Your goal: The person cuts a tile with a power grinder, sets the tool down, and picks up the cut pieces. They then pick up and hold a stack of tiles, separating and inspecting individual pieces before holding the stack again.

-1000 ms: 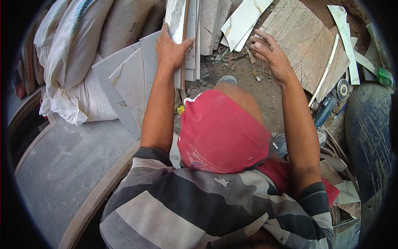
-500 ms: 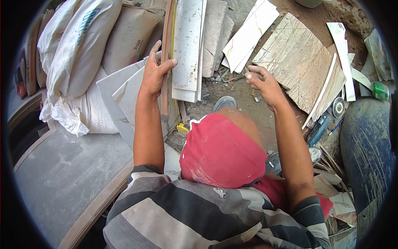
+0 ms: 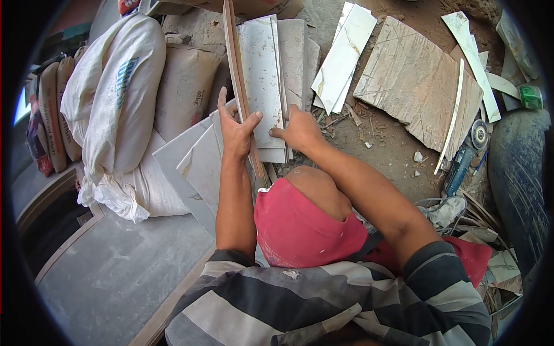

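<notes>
My left hand [image 3: 235, 130] is wrapped round the lower part of some long thin brown strips [image 3: 235, 63], thumb on their right side. The strips stand along the left edge of a stack of white tile pieces [image 3: 259, 75]. My right hand [image 3: 297, 131] grips the right edge of that stack near its lower end, with the thumb on the top face and the fingers over the edge. More grey tile pieces [image 3: 293, 63] lean just right of the stack. A red cloth [image 3: 306, 230] covers my knee below the hands.
White sacks [image 3: 121, 92] and a cement bag [image 3: 187, 86] stand at the left. White tile offcuts [image 3: 346, 55], a large rough slab [image 3: 415, 86], an angle grinder [image 3: 461, 164] and a blue drum [image 3: 516, 184] are at the right. A grey slab [image 3: 127, 265] lies lower left.
My right hand has moved left from beside the slab onto the stack's right edge. My left hand has stayed at the strips. The whole view has shifted, and the yellow tape measure no longer shows.
</notes>
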The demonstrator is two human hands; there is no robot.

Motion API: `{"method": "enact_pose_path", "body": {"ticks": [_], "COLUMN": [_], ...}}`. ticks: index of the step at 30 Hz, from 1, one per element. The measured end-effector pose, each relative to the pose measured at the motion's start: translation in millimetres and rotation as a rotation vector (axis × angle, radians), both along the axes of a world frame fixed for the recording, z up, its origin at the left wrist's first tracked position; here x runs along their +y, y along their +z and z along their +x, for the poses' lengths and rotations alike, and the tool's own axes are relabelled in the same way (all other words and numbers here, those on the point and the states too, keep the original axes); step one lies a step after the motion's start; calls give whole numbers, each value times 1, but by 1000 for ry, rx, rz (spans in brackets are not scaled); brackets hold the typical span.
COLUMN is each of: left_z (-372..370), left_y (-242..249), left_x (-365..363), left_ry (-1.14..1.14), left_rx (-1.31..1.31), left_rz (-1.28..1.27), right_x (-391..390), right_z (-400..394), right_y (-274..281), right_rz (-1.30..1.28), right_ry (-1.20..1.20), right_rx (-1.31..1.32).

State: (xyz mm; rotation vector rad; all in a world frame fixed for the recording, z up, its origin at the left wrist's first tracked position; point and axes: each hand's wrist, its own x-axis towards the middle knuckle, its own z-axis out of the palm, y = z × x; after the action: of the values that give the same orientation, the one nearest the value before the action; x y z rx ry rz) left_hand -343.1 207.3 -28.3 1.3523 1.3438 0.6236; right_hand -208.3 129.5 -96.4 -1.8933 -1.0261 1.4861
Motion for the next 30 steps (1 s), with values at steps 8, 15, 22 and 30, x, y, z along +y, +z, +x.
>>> {"method": "enact_pose_path", "body": {"ticks": [8, 15, 22, 30], "left_z": [-2, 11, -1, 22], "left_y": [0, 14, 21, -20], "left_x": [-2, -8, -5, -25], "left_ry": [-69, -84, 9, -17], "left_rx": [8, -74, 173, 713], "left_rz": [3, 48, 196, 245], "right_x": [-4, -13, -49, -47], "right_z": [3, 13, 82, 122], "right_y": [10, 6, -29, -81], "right_rz": [-38, 104, 237, 171], "right_ry": [54, -72, -453, -817], "right_rx": [-67, 13, 473, 374]}}
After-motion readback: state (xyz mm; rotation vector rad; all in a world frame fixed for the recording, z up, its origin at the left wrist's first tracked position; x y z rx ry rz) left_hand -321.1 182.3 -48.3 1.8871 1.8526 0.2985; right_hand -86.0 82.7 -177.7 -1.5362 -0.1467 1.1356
